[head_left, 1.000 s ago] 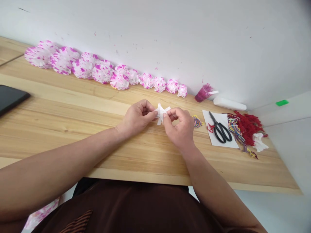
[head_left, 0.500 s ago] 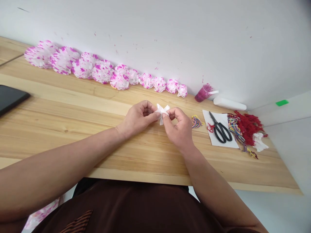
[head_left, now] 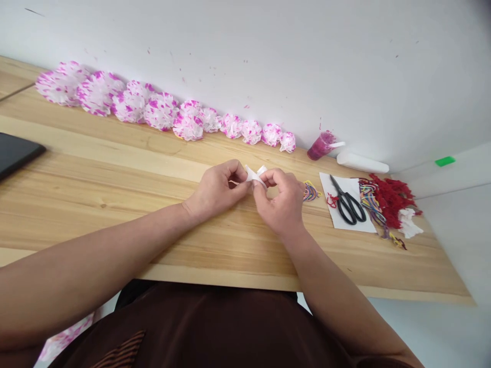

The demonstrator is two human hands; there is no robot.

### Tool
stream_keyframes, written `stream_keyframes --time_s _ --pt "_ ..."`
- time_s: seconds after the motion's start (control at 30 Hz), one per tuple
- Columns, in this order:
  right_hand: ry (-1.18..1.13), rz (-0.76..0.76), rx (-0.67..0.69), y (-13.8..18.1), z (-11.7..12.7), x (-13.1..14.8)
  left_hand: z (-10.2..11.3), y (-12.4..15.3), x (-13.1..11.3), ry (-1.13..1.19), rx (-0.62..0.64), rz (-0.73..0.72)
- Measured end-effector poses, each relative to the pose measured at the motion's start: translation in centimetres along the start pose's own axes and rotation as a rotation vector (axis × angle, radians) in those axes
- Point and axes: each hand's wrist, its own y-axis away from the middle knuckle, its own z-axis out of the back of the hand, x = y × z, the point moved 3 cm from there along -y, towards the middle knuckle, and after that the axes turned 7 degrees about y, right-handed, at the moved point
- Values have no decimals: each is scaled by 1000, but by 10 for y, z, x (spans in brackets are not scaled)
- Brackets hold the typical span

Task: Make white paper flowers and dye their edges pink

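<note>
A small piece of white tissue paper (head_left: 253, 175) is pinched between my two hands above the wooden table. My left hand (head_left: 220, 186) is closed on its left side with thumb and index finger. My right hand (head_left: 282, 199) pinches its right side, and the fingertips of both hands almost meet. Part of the paper is hidden by the fingers. Just right of my right hand lies a small bunch of coloured cords (head_left: 310, 191). Farther right, black-handled scissors (head_left: 348, 203) rest on a white sheet (head_left: 333, 220).
Several pink-and-white paper pompoms (head_left: 161, 111) line the wall. A cup of purple liquid (head_left: 320, 146) and a white roll (head_left: 362, 162) stand beyond my right hand. Red yarn (head_left: 391, 199) and crumpled white paper (head_left: 409, 223) lie at right. A black device (head_left: 19, 155) sits at left.
The tissue paper's spread points have been folded closer together, and less of it shows below the fingertips. Both hands stay in nearly the same place.
</note>
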Motion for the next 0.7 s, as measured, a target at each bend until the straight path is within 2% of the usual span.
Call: stream_keyframes --time_s 0.17,0.33,0.47,0.57,0.7 --pt "-202 -100 32 -3 -1 -8 0 0 1 87 28 84" --pt "-147 -22 41 -2 -1 -3 0 -2 -1 181 38 140" --pt "-144 -49 48 -1 -1 -3 2 -2 1 232 6 190" --pt "-89 -41 27 0 1 -2 3 -3 2 209 -2 177" --pt "27 35 -11 2 2 2 2 -1 1 68 7 82"
